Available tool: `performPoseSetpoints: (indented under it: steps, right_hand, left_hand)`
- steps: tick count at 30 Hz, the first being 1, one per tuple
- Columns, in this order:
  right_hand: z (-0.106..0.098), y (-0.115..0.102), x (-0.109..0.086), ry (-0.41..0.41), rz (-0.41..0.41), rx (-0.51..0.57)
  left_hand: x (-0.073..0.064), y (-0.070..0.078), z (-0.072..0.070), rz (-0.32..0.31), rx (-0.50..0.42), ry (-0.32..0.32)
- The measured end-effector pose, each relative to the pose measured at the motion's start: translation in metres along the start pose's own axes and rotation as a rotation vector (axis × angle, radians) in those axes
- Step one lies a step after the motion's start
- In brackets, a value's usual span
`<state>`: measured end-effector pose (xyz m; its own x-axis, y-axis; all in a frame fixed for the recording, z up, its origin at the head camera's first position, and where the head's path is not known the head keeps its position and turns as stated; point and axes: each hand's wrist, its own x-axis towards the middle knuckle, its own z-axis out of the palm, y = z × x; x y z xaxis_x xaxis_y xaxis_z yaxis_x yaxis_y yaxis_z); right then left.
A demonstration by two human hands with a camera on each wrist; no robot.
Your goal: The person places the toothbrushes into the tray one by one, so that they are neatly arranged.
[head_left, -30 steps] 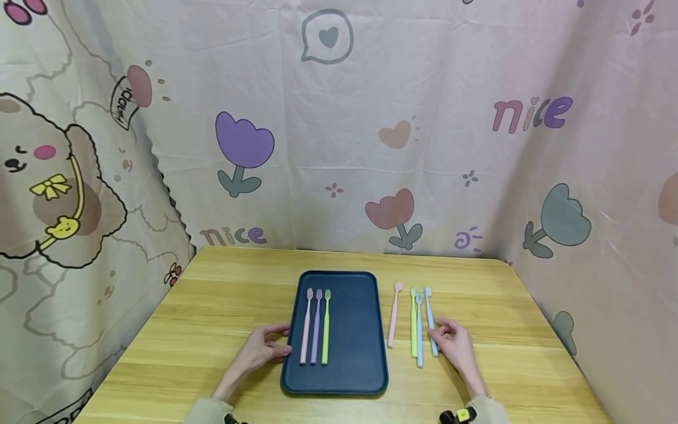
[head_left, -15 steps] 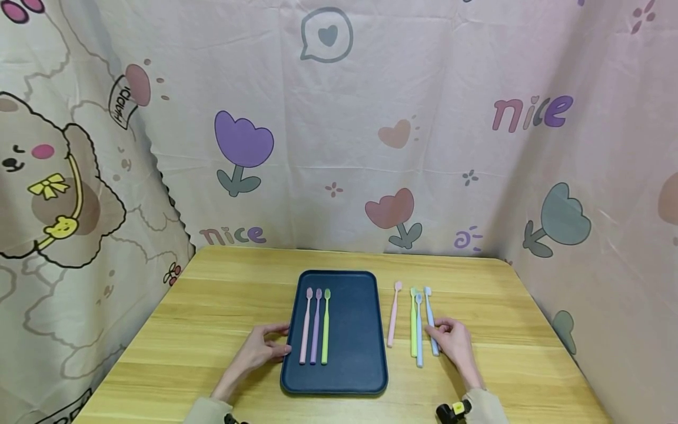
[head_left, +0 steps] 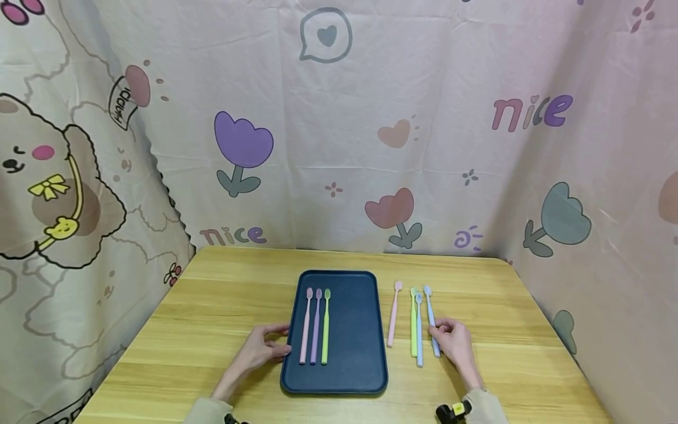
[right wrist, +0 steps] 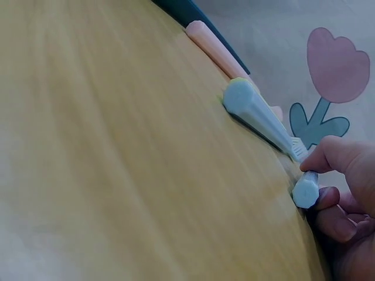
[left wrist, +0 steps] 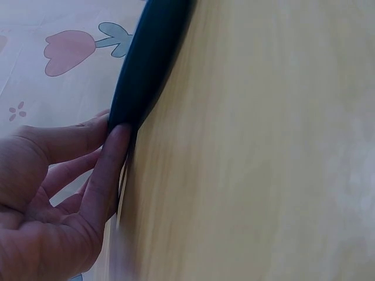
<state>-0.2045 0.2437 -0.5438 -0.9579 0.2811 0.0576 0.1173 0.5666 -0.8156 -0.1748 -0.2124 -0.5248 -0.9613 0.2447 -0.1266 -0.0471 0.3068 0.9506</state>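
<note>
A dark blue tray point(head_left: 349, 330) bears three toothbrushes side by side: pink point(head_left: 305, 330), purple point(head_left: 315, 330) and green point(head_left: 325, 330). My left hand point(head_left: 261, 346) holds the tray's left rim; in the left wrist view, thumb and forefinger meet the tray edge point(left wrist: 146, 64). My right hand point(head_left: 454, 341) pinches a blue toothbrush point(head_left: 430, 309) between thumb and fingers, its handle end point(right wrist: 306, 192) facing the right wrist camera. Just left of it lie another blue toothbrush point(head_left: 419, 335) and a green toothbrush point(head_left: 413, 324), close together.
Between the tray and that pair, a second pink toothbrush point(head_left: 393, 318) lies on the wooden table point(head_left: 222, 294). Patterned cloth point(head_left: 328, 118) hangs behind the table and along its sides.
The blue toothbrush in my right hand has turned slightly, its head shifting a little while my fingers stay on it. My left hand and the tray keep their place.
</note>
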Motion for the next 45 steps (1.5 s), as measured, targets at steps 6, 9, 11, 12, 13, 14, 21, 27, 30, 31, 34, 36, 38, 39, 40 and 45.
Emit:
performPoseSetpoints:
  steps: [6, 9, 11, 12, 13, 14, 21, 27, 30, 31, 34, 36, 38, 39, 40, 45]
  right_hand:
    - [0.0, 0.0, -0.001, 0.014, 0.0, 0.004]
    - [0.0, -0.001, -0.002, 0.015, -0.002, 0.012]
    - [-0.001, -0.001, -0.003, 0.011, -0.003, 0.018]
    - [-0.001, -0.002, -0.003, 0.008, -0.004, 0.023]
    - [-0.001, -0.001, -0.003, 0.004, -0.004, 0.028]
    - [-0.002, -0.001, -0.004, 0.004, -0.002, 0.031]
    - [-0.003, 0.0, -0.003, 0.0, 0.016, 0.056]
    - [-0.005, -0.004, -0.004, -0.051, 0.051, 0.142]
    - [-0.008, -0.007, -0.005, -0.095, 0.086, 0.225]
    - [-0.009, -0.008, -0.005, -0.112, 0.098, 0.256]
    - [-0.012, -0.012, -0.007, -0.158, 0.121, 0.329]
    - [-0.014, -0.016, -0.007, -0.185, 0.122, 0.369]
    - [-0.015, -0.02, -0.008, -0.216, 0.117, 0.397]
    - [-0.015, -0.022, -0.009, -0.233, 0.114, 0.409]
    - [-0.015, -0.025, -0.009, -0.249, 0.11, 0.421]
    - [-0.013, -0.036, -0.013, -0.331, 0.096, 0.467]
  left_hand:
    - [0.0, 0.0, 0.001, -0.005, 0.001, 0.005]
    - [-0.001, 0.001, 0.001, -0.012, 0.005, 0.01]
    - [-0.001, 0.002, 0.001, -0.007, 0.005, 0.01]
    - [-0.001, 0.002, 0.001, -0.003, 0.006, 0.008]
    - [-0.001, 0.002, 0.0, 0.001, 0.006, 0.006]
    - [-0.001, 0.002, 0.0, 0.004, 0.004, 0.004]
    - [-0.001, 0.001, 0.0, -0.004, 0.001, -0.002]
    - [-0.001, 0.002, 0.001, 0.002, 0.006, -0.002]
    - [-0.001, 0.002, 0.002, 0.009, -0.004, -0.003]
    - [-0.001, 0.002, 0.002, 0.01, -0.008, -0.003]
    - [0.0, 0.002, 0.001, 0.011, -0.009, -0.003]
    - [0.0, 0.002, 0.001, 0.008, -0.008, -0.003]
    - [0.0, 0.002, 0.001, 0.011, -0.001, -0.003]
    - [0.0, 0.002, 0.001, 0.011, 0.0, -0.002]
    - [0.0, 0.003, 0.001, 0.012, 0.0, -0.003]
    - [-0.002, 0.003, 0.001, 0.009, -0.01, -0.002]
